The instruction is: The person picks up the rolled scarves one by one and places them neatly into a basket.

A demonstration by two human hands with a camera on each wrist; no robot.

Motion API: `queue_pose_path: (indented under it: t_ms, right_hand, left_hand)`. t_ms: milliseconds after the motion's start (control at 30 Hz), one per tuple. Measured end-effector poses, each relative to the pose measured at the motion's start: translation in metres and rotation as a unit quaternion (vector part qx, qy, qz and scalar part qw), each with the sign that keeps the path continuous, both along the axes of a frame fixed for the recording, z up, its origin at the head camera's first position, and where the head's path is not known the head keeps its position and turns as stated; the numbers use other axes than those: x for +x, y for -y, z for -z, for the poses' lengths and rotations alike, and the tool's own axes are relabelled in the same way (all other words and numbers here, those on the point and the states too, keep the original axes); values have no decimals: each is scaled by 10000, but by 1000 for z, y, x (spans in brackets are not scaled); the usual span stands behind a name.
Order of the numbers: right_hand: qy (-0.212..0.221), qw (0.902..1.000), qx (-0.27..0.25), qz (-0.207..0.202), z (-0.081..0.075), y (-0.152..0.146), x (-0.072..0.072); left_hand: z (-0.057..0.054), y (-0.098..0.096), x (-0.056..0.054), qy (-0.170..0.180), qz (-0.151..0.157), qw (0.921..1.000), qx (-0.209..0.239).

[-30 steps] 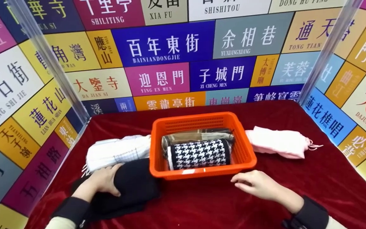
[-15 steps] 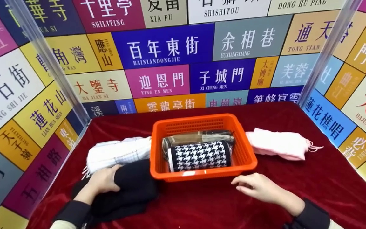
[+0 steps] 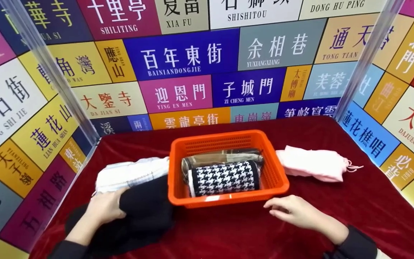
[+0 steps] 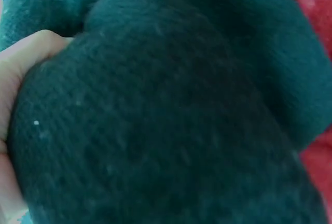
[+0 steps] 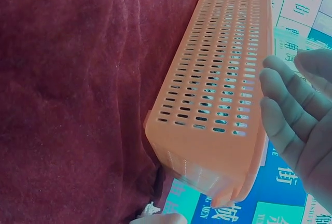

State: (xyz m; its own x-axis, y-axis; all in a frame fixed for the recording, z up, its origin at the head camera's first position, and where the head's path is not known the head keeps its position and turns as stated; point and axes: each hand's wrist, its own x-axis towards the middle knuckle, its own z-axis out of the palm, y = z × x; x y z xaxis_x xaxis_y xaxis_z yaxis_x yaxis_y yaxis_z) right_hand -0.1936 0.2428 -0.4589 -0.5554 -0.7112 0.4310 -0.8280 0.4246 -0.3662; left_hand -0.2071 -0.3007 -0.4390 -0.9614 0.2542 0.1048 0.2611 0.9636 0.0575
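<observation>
And we're inside a small booth-like space, with bright place-name panels (image 3: pixel 182 54) filling the top of the frame, clear posts (image 3: pixel 367 57) upper left and upper right, red-draped table (image 3: pixel 225 230) below!

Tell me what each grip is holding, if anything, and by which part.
In the head view, the left grip holds the black cloth by a fold on its left side. The right grip holds nothing; it is near the orange basket.
</observation>
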Motion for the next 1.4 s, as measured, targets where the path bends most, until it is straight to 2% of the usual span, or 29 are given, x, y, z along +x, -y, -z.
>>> queue_pose_path:
  t_ms: [100, 233, 300, 400, 500, 600, 733, 867, 967, 1033, 1100, 1200, 1300, 1400]
  right_hand:
    - [9, 10000, 8, -15, 0, 0, 0]
    - [8, 10000, 4, -20, 1, 0, 0]
    - [22, 10000, 0, -28, 1, 1, 0]
    - [60, 10000, -3, -52, 1, 4, 0]
    - [90, 9999, 10, -44, 0, 5, 1]
    - [69, 10000, 1, -50, 0, 4, 2]
    - [-29, 9999, -29, -106, 0, 4, 3]
    - [-84, 9998, -50, -153, 0, 3, 3]
    - [-66, 9998, -86, -168, 0, 1, 2]
    - [-77, 9998, -111, -177, 0, -1, 2]
    - [-160, 9996, -129, -169, 1, -3, 2]
    - [-266, 9994, -107, -182, 3, -7, 2]
    - [-200, 9995, -52, -258, 5, -10, 1]
    - [1, 9992, -30, -390, 7, -11, -4]
  left_hand:
    - [-16, 10, 7, -196, 12, 9997, -175]
    - [-41, 23, 16, -416, -183, 9990, -38]
    - [-54, 25, 20, -655, -200, 9976, 33]
    - [-72, 20, 26, -1163, -34, 9932, 25]
    - [-90, 6, 30, -1685, 224, 9854, -41]
    - [-108, -13, 36, -1995, 472, 9787, -65]
    - [-132, -42, 44, -2107, 947, 9729, 91]
    - [-148, -74, 52, -2266, 1759, 9569, 447]
    - [-151, -101, 58, -2267, 2362, 9414, 806]
    - [-148, -120, 63, -2104, 2719, 9329, 1078]
    - [-142, -138, 67, -1903, 3062, 9250, 1199]
    - [-126, -164, 73, -1608, 3551, 9130, 1202]
    - [-106, -190, 77, -1134, 3823, 9115, 1012]
    - [-86, -214, 76, -602, 3799, 9194, 821]
